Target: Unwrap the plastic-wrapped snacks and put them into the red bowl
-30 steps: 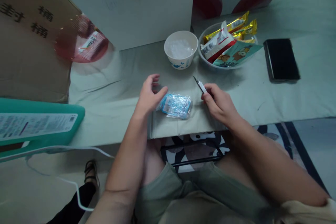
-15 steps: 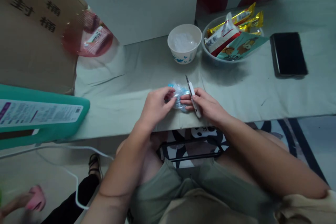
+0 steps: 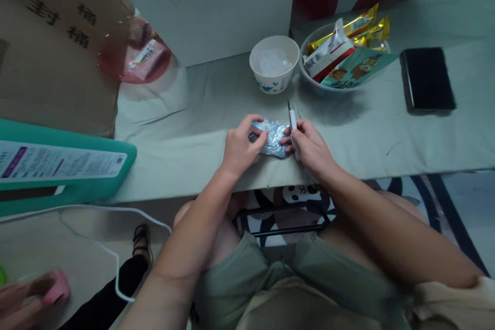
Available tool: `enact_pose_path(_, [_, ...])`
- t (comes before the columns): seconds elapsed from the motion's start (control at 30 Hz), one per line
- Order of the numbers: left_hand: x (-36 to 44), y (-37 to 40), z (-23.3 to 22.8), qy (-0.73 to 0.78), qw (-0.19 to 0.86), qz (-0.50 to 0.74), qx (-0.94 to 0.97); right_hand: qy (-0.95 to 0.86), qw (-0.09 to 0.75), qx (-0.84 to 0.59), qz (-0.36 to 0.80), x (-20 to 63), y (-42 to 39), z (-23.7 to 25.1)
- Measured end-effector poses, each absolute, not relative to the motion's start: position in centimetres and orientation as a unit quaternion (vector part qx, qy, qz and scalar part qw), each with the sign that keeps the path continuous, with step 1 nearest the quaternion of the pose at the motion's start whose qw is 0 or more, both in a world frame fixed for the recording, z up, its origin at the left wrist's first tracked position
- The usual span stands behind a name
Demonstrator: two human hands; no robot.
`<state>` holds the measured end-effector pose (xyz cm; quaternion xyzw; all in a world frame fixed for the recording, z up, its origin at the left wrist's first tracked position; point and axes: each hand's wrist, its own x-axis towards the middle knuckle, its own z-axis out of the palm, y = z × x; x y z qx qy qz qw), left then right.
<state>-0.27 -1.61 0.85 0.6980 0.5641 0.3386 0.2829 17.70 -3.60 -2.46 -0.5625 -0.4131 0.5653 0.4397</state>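
Crinkled clear-blue packet (image 3: 273,136) on cloth; white craft knife (image 3: 293,122) beside it, blade pointing away.

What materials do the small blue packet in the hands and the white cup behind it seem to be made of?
The blue packet looks like thin clear plastic film: it is crinkled and catches light. The white cup seems to be paper, matte with a small blue print, though thin plastic is possible.

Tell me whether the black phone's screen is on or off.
Off: the phone lies flat on the tablecloth, its face uniformly black with nothing lit.
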Motion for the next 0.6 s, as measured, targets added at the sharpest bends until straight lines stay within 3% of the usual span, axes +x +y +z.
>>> enact_pose_path(0.2, [-1.7,-0.3,-0.1,0.632,0.177,0.377,0.653,-0.407,0.437,-0.559,0.575,17.6,-3.2,-3.0])
enact_pose_path(0.4, [-2.1,-0.4,-0.4,0.596,0.263,0.216,0.727,-0.399,0.425,-0.572,0.577,17.6,-3.0,-2.3])
enact_pose_path(0.6, [-0.4,-1.1,-1.2,0.551,0.291,0.281,0.73,-0.385,0.415,-0.577,0.588,17.1,-2.5,-1.6])
